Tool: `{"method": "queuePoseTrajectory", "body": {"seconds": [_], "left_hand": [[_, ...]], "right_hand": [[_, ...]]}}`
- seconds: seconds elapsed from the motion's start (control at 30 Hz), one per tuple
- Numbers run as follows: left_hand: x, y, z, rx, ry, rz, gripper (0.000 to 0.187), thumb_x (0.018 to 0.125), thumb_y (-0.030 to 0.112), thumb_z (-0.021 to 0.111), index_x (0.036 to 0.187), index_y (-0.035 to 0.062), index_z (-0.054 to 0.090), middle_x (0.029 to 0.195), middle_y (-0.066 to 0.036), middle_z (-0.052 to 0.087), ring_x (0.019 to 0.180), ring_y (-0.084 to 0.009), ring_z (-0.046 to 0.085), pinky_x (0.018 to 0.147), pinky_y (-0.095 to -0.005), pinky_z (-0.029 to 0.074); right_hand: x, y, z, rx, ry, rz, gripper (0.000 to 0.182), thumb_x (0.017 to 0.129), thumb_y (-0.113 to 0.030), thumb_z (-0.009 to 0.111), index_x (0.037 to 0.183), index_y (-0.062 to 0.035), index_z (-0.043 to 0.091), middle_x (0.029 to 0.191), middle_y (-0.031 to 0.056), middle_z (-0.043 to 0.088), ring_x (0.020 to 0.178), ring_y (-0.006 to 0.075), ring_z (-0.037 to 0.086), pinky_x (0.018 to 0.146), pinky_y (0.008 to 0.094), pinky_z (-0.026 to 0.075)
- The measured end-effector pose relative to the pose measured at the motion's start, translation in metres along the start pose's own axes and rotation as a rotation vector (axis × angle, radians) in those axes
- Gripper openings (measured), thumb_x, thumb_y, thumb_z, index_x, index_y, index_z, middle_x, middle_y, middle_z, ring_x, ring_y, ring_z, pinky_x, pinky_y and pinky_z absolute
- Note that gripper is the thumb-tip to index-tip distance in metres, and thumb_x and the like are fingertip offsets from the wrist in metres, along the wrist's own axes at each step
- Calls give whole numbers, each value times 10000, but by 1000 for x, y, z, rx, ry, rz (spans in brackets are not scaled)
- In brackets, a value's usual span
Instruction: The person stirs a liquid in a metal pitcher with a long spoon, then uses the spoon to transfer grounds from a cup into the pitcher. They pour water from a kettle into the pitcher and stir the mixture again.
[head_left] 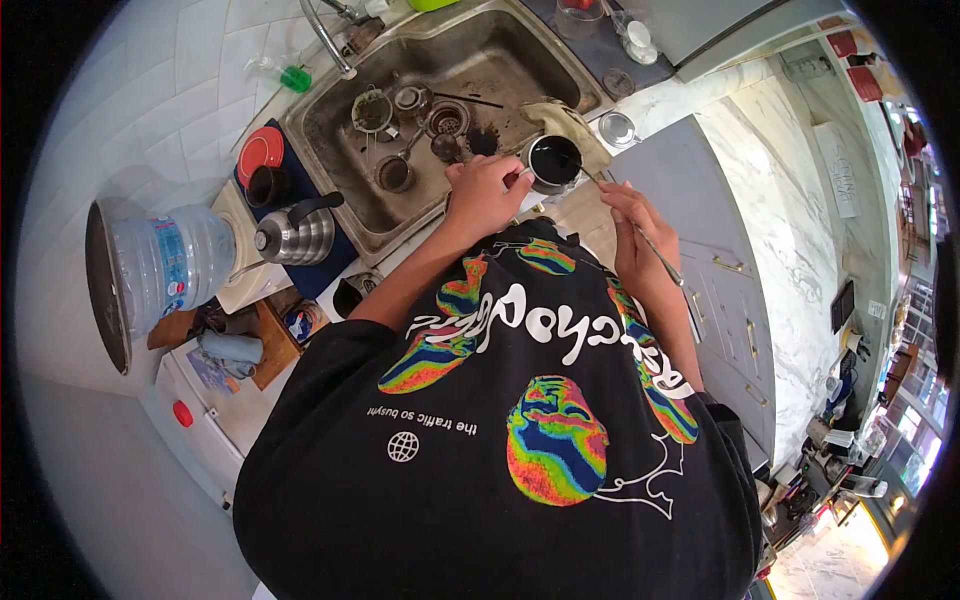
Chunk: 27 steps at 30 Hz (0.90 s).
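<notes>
A metal cup [555,162] with dark liquid in it is at the front edge of the sink. My left hand [487,193] is closed at the cup's left side, its thumb and fingers around the handle. My right hand [640,222] grips a long metal spoon [662,258]. One end of the spoon points down past my right wrist, and the other end reaches to the cup's right rim. A beige cloth [562,124] lies behind the cup on the sink's edge.
The steel sink [400,235] holds a strainer [372,110], a glass pot [412,98], a small brown cup [395,175] and dark grounds. A faucet [330,40] hangs over it. To the left are a gooseneck kettle [295,235], a black cup [268,186] and a water bottle [180,262].
</notes>
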<state>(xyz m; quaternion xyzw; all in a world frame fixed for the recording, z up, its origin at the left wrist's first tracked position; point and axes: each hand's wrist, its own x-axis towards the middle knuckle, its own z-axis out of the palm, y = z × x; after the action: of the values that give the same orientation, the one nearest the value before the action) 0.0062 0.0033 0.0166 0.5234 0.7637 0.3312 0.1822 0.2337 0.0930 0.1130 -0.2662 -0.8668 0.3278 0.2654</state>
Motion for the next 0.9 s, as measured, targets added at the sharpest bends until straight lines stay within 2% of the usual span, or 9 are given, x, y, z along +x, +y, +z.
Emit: {"method": "queuePoseTrajectory", "body": {"seconds": [0.17, 0.67, 0.77, 0.9], "left_hand": [[-1, -1, -2, 28, -51, -5, 191, 946, 312, 680, 899, 127, 668, 882, -25, 687, 950, -278, 636, 831, -480, 361], [-1, -1, -2, 19, -51, -14, 212, 937, 334, 697, 903, 126, 675, 839, -48, 669, 904, -283, 633, 813, -484, 359], [-1, -1, 2, -4, 29, 16, 212, 913, 325, 701, 822, 134, 681, 789, -17, 692, 863, -284, 640, 812, -503, 344], [-1, 0, -2, 38, -60, -24, 210, 943, 349, 688, 916, 141, 687, 856, -44, 680, 915, -279, 639, 830, -486, 357]], "right_hand": [[-1, -6, -1, -10, -26, -21, 168, 1010, 37, 566, 1149, -30, 632, 1199, 187, 722, 1158, 408, 690, 1064, 460, 532], [-5, -11, -1, 18, -42, -51, 181, 988, 64, 565, 1142, -17, 613, 1183, 198, 720, 1100, 413, 702, 1085, 492, 521], [-5, -12, -1, 15, -40, -31, 173, 997, 53, 559, 1145, -16, 618, 1181, 197, 721, 1103, 413, 701, 1083, 490, 522], [-4, -12, 0, -4, -21, -62, 211, 951, 64, 594, 1142, -24, 597, 1173, 188, 713, 1040, 423, 700, 1064, 502, 538]]}}
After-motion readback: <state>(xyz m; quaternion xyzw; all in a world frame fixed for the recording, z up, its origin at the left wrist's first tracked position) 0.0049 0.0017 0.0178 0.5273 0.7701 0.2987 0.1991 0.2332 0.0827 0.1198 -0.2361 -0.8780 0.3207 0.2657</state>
